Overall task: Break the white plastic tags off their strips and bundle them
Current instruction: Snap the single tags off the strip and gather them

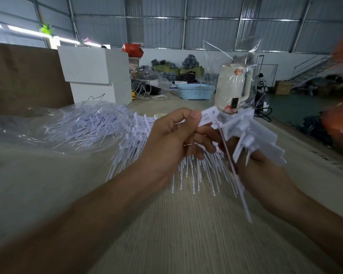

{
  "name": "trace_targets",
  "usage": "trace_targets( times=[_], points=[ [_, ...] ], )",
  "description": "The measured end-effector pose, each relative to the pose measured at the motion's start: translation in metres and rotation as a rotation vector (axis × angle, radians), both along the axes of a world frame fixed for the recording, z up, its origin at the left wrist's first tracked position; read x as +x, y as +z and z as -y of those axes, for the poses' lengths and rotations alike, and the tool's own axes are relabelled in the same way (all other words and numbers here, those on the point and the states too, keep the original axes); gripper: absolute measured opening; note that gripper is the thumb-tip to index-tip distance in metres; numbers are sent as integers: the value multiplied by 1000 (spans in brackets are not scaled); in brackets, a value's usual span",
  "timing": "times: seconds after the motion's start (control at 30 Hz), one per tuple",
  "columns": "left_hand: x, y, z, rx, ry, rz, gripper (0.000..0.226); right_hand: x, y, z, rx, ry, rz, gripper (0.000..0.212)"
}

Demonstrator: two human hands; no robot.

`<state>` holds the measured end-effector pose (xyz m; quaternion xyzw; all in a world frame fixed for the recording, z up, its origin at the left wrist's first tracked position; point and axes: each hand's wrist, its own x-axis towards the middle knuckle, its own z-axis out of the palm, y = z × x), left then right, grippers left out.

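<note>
Head view, the only one we have: our left hand (172, 143) sits at the centre of the frame, thumb and forefinger pinching one white tag (208, 116) by its flat head, the other fingers curled under. At about three o'clock from it, our right hand (265, 171) grips a bundle (253, 133) of loose tags, their heads fanned out above the fingers and their thin tails hanging down toward five o'clock; the blur keeps us from counting them. The pinched tag touches or nearly touches the bundle's upper left edge, so we judge it is either just freed or about to be added; we cannot tell which. Behind and below the hands, on the table (166, 224), lie strips (147, 135) with tags not yet broken off, their tails pointing toward six o'clock. At about ten o'clock a clear bag (83, 123) holds a large heap of further white tags; whether those are on strips or loose is too blurred to say. We see no finished, tied bundle anywhere. Our judgement is that the work is early to middling: a handful is gathered in the right hand, while the strips on the table and perhaps the bag's contents are left, along with the binding of the present bundle.
</note>
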<state>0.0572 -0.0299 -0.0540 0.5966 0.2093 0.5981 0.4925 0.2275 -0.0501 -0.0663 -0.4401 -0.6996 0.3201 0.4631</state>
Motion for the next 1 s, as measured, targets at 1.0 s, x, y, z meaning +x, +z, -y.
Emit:
trace_targets(
  times=[1.0],
  points=[
    [46,-44,21,-95,-198,-547,25,6,12,-15,-8,5,-495,35]
  ],
)
